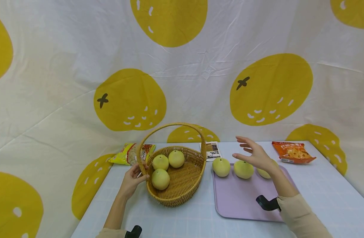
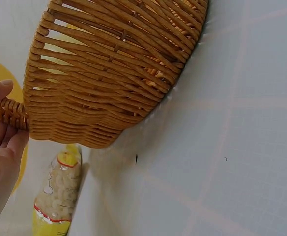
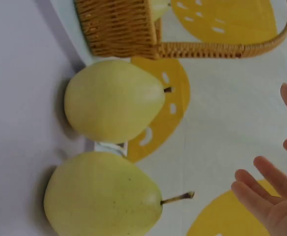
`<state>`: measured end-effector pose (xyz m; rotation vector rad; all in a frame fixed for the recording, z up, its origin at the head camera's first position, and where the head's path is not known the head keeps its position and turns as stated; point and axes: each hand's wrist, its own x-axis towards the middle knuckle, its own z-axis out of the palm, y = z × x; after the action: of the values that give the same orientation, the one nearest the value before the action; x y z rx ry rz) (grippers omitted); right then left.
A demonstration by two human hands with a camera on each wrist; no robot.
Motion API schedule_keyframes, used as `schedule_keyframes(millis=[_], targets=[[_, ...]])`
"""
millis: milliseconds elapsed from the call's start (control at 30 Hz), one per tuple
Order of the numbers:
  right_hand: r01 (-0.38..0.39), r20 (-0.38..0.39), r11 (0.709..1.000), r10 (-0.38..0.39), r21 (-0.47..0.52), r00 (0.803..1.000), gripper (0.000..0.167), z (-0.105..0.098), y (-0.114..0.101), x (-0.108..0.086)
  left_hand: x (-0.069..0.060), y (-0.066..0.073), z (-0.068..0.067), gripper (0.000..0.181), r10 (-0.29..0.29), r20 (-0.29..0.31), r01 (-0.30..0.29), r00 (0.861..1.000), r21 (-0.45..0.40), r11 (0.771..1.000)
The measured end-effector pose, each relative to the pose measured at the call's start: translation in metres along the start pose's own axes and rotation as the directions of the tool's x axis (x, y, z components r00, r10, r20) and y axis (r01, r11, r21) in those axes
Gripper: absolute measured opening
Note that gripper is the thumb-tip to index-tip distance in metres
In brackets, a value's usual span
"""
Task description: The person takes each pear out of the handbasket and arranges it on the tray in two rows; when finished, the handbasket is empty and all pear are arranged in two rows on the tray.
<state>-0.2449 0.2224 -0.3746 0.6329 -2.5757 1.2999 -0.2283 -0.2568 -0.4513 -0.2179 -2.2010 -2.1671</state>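
Observation:
A wicker basket (image 1: 182, 180) holds three pale yellow-green pears (image 1: 160, 179) at its left side. My left hand (image 1: 132, 181) grips the base of the basket's handle on the left; in the left wrist view the fingers and thumb of that hand (image 2: 3, 142) are around the woven handle (image 2: 8, 114). My right hand (image 1: 254, 154) is raised above the pears on the purple tray (image 1: 238, 201), its fingers spread and holding nothing. Three pears (image 1: 243, 169) lie along the tray's back edge, the rightmost partly hidden by my right wrist. In the right wrist view two pears (image 3: 114, 101) stand apart from my hand (image 3: 276, 201).
Behind the basket on the left lies a yellow snack bag (image 1: 129, 154). A white and brown packet (image 1: 213, 151) sits between basket and tray at the back. An orange snack bag (image 1: 293, 152) lies at the back right. A fruit-print cloth (image 1: 197, 82) hangs behind the table.

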Motion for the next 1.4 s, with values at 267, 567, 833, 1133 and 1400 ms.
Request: schedule_keyframes(millis=[267, 567, 833, 1133, 1400], targets=[[0.078, 0.06, 0.996, -0.081, 0.051, 0.995, 0.064, 0.026, -0.016, 0.019, 0.0, 0.0, 0.0, 0.063, 0.015, 0.004, -0.015, 1.0, 0.003, 1.0], [0.12, 0.139, 0.976, -0.146, 0.18, 0.979, 0.064, 0.058, -0.031, 0.033, 0.0, 0.0, -0.001, 0.062, 0.041, 0.008, -0.041, 0.999, 0.013, 0.999], [0.138, 0.162, 0.971, -0.17, 0.196, 0.972, 0.064, 0.077, -0.04, 0.038, -0.001, -0.001, 0.0, 0.062, 0.054, 0.02, -0.055, 0.998, 0.013, 0.998], [0.113, 0.211, 0.969, -0.16, 0.22, 0.964, 0.061, 0.092, -0.045, 0.037, -0.002, 0.001, 0.0, 0.062, 0.043, 0.024, -0.043, 0.999, 0.006, 0.999], [0.124, 0.242, 0.97, -0.175, 0.211, 0.954, 0.06, 0.102, -0.052, 0.041, -0.002, -0.001, 0.0, 0.062, 0.05, 0.023, -0.05, 0.998, 0.004, 0.999]])
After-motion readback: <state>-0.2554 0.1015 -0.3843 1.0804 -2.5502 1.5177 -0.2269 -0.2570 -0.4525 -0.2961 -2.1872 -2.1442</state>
